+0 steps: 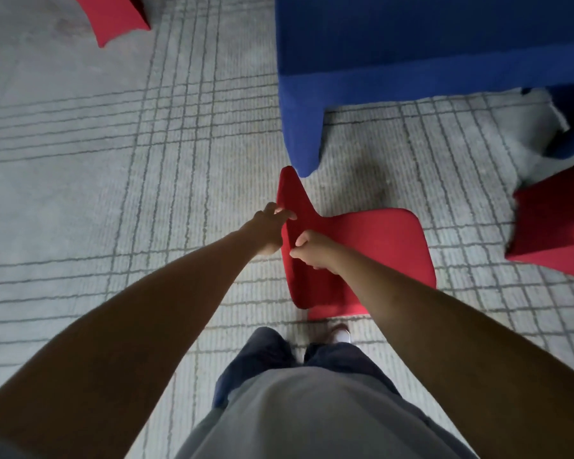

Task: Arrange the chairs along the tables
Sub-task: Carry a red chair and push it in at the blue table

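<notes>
Nearest the camera, a grey shirt (299, 415) and dark blue trousers (262, 352) were seen from above, with the toe of one shoe (341, 333) showing just beyond the trouser legs. Both bare arms were stretched forward and down to a red chair (371, 246) standing on the floor directly ahead of the feet. Its upright back was gripped along the top edge: the left hand (272, 230) was curled over the edge farther from the body, fingers on the seat side, and the right hand (312, 250) was closed round the same edge nearer the body, knuckles bent. The chair's seat was turned to the right, and the far tip of its back lay just beside the leg of a blue table (411, 51), which filled the upper right. A second red chair (554, 226) stood at the right edge, near the table, and part of a third red chair (113, 18) was seen at the upper left, well apart. All was set on a grey carpet (96, 160) marked with a grid of thin dark lines.
</notes>
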Available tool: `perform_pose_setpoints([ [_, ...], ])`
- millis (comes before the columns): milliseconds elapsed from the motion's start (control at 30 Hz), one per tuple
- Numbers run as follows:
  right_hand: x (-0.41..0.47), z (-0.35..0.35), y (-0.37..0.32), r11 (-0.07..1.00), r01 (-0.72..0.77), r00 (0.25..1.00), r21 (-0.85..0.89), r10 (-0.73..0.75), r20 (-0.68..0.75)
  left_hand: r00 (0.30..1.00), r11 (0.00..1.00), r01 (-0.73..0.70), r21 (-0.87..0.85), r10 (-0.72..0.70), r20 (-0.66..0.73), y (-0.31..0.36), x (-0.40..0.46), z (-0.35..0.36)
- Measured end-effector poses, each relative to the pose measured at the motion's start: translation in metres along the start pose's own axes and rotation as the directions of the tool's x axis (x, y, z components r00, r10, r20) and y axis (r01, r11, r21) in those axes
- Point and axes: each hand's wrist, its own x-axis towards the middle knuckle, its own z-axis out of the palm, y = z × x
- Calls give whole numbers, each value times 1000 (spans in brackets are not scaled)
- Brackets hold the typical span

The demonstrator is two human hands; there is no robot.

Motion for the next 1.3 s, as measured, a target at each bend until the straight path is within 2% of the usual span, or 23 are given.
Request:
perform_pose_setpoints([
  [100, 14, 2, 0, 998, -17, 1000, -62, 17, 1, 989, 955, -149, 257, 138, 59, -9, 18, -5],
  [167, 22, 3, -2, 993, -32, 999, -111, 34, 16, 955, 855, -295, 426, 274, 111, -19, 37, -9],
  [267, 33, 5, -5, 987, -68, 997, -146, 74, 35, 881, 704, -464, 538, 431, 196, -32, 70, -13],
  [433, 56, 7, -15, 966, -189, 980, -179, 196, 24, 758, 540, -640, 547, 559, 335, -38, 120, -29],
  [633, 71, 26, -26, 912, -392, 919, -120, 380, -106, 561, 355, -809, 467, 704, 436, -47, 152, -42],
  [733, 78, 42, -32, 888, -443, 883, -124, 409, -229, 539, 300, -827, 475, 666, 516, -43, 162, -43],
  [833, 80, 45, -38, 873, -462, 847, -157, 381, -371, 512, 257, -839, 479, 671, 537, -37, 175, -43],
  [967, 71, 32, -35, 866, -496, 790, -65, 419, -448, 474, 251, -863, 438, 700, 534, -21, 189, -46],
  [1067, 60, 10, -23, 838, -544, 685, 55, 480, -548, 422, 199, -869, 454, 776, 468, 12, 201, -48],
  [1167, 50, -19, -1, 808, -527, 486, 263, 540, -687, 385, 239, -900, 365, 828, 407, 65, 212, -54],
  [1233, 43, -43, 19, 786, -483, 354, 384, 577, -736, 391, 285, -909, 305, 834, 388, 106, 221, -60],
  [1300, 34, -68, 39, 770, -450, 257, 453, 597, -760, 385, 302, -917, 260, 841, 379, 142, 233, -66],
])
